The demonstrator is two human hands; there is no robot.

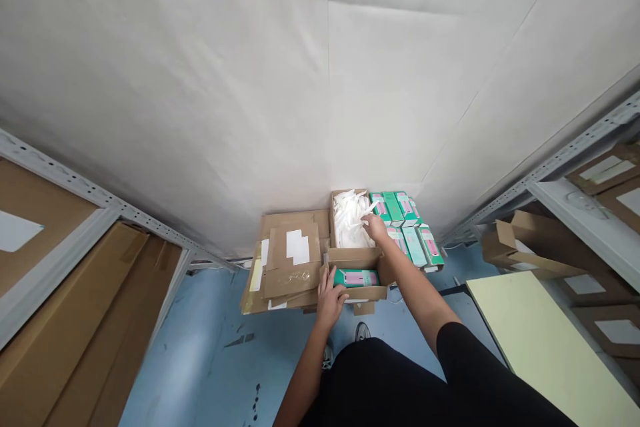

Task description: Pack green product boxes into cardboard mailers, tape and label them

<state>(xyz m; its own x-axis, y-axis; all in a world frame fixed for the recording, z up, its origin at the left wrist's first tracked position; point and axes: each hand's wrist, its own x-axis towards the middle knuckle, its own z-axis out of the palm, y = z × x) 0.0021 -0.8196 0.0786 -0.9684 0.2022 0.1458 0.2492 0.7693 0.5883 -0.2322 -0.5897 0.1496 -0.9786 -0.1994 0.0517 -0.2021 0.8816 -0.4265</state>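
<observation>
A small open cardboard box stands in front of me with a green and pink carton lying inside. My left hand grips the box at its front left corner, fingers on the wall and thumb toward the front. Behind it, a second cardboard box is filled with thin white pieces, perhaps paper or plastic packets. Over that box's right side, my right hand is closed on a white strip whose end sticks out past the fingers. Its fingertips are partly hidden.
Several green and pink cartons stand at the right. Flattened cardboard with white labels lies at the left. Metal shelves with boxes flank both sides. A pale yellow table is at right, a pale wall ahead.
</observation>
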